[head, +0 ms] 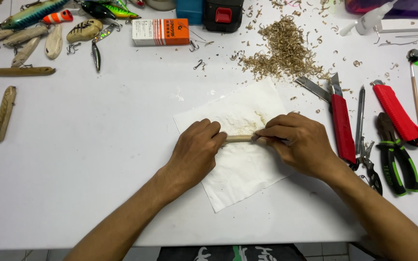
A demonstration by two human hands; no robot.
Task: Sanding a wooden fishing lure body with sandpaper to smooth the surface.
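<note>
A white table [97, 159] spreads under both hands. On it, directly beneath them, lies a white paper towel [240, 169] dusted with fine wood powder. Beyond the right hand sits a heap of wood shavings [284, 50]. Just to the right of that hand lie a red utility knife [340, 123], thin metal tweezers [360, 113], a second red cutter [399, 116] and green-handled pliers [395, 162]. Far off to the left of the left hand is a cluster of carved wooden lure blanks [22, 41] and painted fishing lures [30, 13], with one more wooden blank [5, 113] lying apart. An orange and white box [160, 32] stands beyond the left hand.

The left hand [194, 154] is closed around one end of a small wooden stick [238, 138], which is held level just above the towel. The right hand [298, 142] pinches the stick's other end with curled fingers, so only the short middle stretch shows between the two hands.
</note>
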